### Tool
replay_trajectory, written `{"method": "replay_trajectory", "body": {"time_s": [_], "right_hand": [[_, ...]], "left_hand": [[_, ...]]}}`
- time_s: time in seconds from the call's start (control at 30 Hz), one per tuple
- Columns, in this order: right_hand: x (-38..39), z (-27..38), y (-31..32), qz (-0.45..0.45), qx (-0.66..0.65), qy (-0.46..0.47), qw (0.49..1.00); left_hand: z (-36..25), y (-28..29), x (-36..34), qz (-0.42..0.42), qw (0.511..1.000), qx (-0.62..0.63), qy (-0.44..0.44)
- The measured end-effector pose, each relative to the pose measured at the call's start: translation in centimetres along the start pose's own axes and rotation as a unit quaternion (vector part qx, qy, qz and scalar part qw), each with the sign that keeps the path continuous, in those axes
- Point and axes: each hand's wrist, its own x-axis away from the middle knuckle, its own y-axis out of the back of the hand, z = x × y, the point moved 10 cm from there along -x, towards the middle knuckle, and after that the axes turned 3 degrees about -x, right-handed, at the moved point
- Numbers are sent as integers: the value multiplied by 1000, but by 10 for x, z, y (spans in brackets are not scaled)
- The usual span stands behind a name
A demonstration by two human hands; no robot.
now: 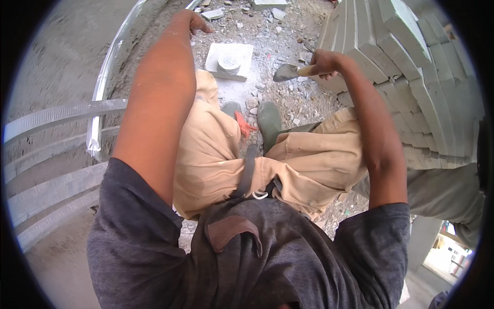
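My right hand (pixel 328 64) is closed around the pale handle of a trowel (pixel 286 73). The trowel's grey, rounded blade points left, just above the gravelly ground. Left of the blade lies a square whitish slab (pixel 243 51) with a round, stepped grey-white piece (pixel 228 62) on top. My left hand (pixel 196 21) is stretched out beyond that slab's far left corner. Its visible fingers are loosely extended with nothing in them, though part of the hand is hidden behind the wrist.
Tall stacked grey blocks (pixel 383 44) stand to the right. Metal channels (pixel 62 114) lean along the grey wall (pixel 62 56) at left. Rubble and stone chips (pixel 279 14) cover the ground. A red scrap (pixel 244 125) lies between my green boots (pixel 269 123). Another person's trouser leg (pixel 437 193) shows at right.
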Motion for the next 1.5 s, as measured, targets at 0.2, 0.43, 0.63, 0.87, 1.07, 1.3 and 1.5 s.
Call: {"method": "replay_trajectory", "body": {"time_s": [0.2, 0.43, 0.63, 0.87, 1.07, 1.3, 1.5], "right_hand": [[3, -10, 2, 8, 7, -21, 1000], [7, -10, -5, 16, 22, -21, 999], [2, -1, -5, 23, 19, 15, 999], [-7, 28, 33, -111, -8, 169, 979], [-47, -20, -57, -189, -553, 143, 799], [-91, 72, -127, -63, -586, 192, 785], [-100, 84, -91, -117, -400, 185, 890]], "left_hand": [[-8, 6, -3, 7, 1000, 15, -27], [0, 3, -14, 1, 999, 31, -5], [8, 5, -16, 6, 1000, 6, 0], [10, 97, -6, -114, 970, -139, -162], [16, -65, -15, -143, 957, 27, -253], [-2, -186, -53, -226, 932, 118, -257], [-21, -204, -66, -273, 910, 174, -258]]}}
